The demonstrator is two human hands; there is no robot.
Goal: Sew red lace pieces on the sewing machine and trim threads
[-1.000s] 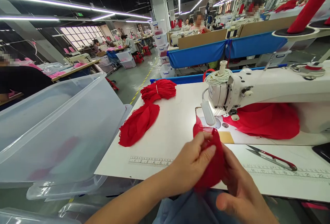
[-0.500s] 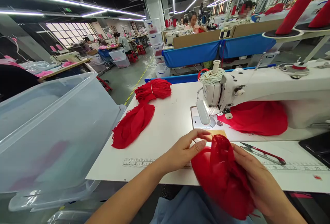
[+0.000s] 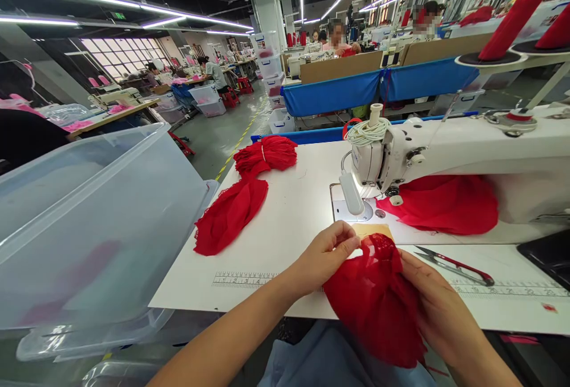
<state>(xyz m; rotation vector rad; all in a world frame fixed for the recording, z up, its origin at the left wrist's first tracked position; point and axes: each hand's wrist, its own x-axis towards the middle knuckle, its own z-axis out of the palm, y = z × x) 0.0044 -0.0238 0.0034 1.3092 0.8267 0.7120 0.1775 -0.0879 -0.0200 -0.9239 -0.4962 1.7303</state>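
A piece of sheer red fabric (image 3: 374, 304) with a lacy top edge hangs between my hands at the table's front edge. My left hand (image 3: 336, 250) pinches its upper left corner between thumb and fingers. Along the right side, my right hand (image 3: 430, 289) grips the cloth, its fingertips partly hidden behind it. Just beyond stands a white sewing machine (image 3: 427, 149), with another red fabric piece (image 3: 449, 203) lying under its arm. Red-handled thread snips (image 3: 458, 265) rest to the right of my right hand.
On the white table (image 3: 285, 227) lie a loose red piece (image 3: 231, 215) and a tied red bundle (image 3: 267, 154). A ruler scale (image 3: 240, 280) runs along the front. A large clear plastic bin (image 3: 102, 227) stands left. Red thread cones (image 3: 512, 25) rise at right; other people sew beyond.
My left hand has closed on the fabric's upper left corner. The cloth has spread flatter and shifted slightly left, its lower end swinging left too.
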